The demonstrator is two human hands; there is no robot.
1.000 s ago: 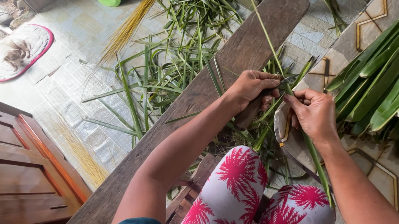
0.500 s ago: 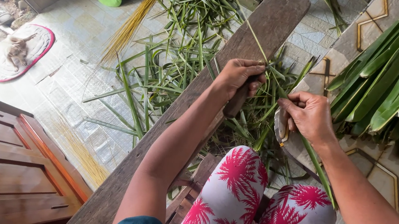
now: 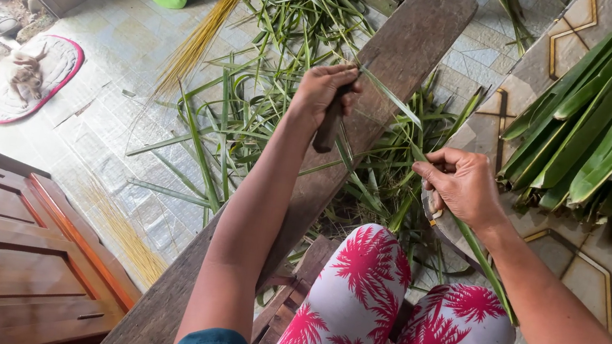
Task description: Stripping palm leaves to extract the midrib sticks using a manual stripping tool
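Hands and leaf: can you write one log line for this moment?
left hand: grips knife handle over plank | right hand: pinches green leaf strip | leaf scraps: on floor

**No packaging or signage in view**

We find no packages, labels, signs or screens anywhere in the head view, from twelve o'clock round to six
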